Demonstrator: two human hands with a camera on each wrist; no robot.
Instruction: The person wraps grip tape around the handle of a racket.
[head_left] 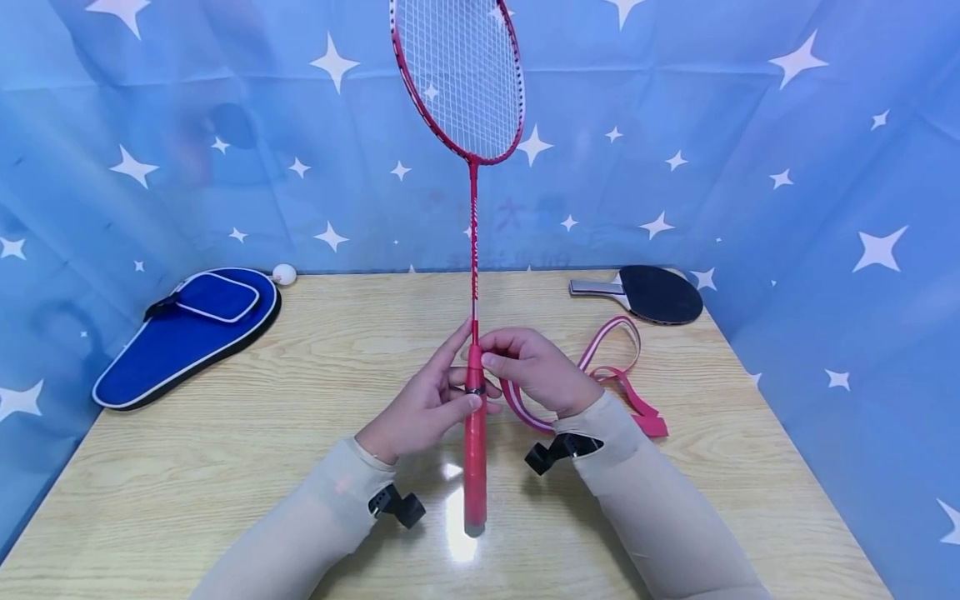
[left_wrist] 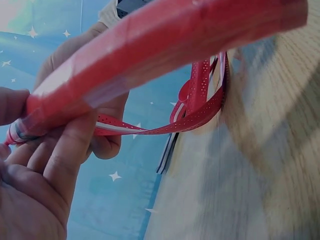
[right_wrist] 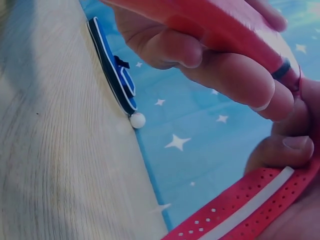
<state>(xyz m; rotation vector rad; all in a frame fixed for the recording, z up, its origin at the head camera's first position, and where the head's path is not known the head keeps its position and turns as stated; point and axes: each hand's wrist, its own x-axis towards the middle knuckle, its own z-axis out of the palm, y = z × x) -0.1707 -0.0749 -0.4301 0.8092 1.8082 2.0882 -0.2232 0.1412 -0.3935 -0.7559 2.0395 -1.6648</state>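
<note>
Most of the perforated strip (left_wrist: 187,124) is loose and unwound; the left hand (head_left: 423,410) curls its fingers round the racket handle (head_left: 476,454), while the right hand (head_left: 543,372) apparently pinches the strip beside it.

Star-printed blue cloth (head_left: 738,108) hangs behind a pale wood-grain table (head_left: 337,358).

Pale wood-grain table (head_left: 352,342)
Blue paddle-shaped case (head_left: 172,343) and round white ball (head_left: 284,274) are resting left, black round-headed paddle (head_left: 660,294) right.
</note>
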